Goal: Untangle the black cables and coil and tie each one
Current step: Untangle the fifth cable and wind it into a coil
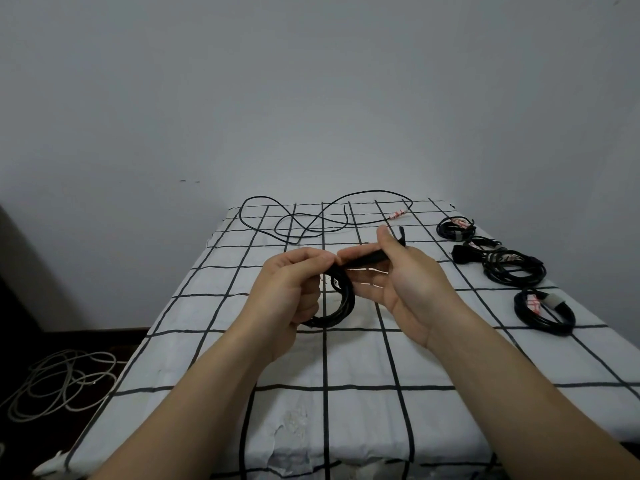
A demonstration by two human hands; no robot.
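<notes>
The upper half is filled by a plain grey-white wall (311, 81), on which two small dark marks (189, 181) are seen. The counter (207, 358) is covered by a white cloth (356, 358) crossed with black grid lines. At lower left, a pale cord (69, 379) is heaped loosely on a dark floor (104, 341). The room is lit dimly and evenly.

Left part of coiled black cable (343, 301) hidden behind left grip (291, 289) fingers. Right grip (410, 282) thumb covers part of black strap (367, 259). Bottom and right edges cut off tabletop (381, 427). Left edge clips grey floor cable (65, 379). Print on red-white label (533, 303) unreadable.
</notes>
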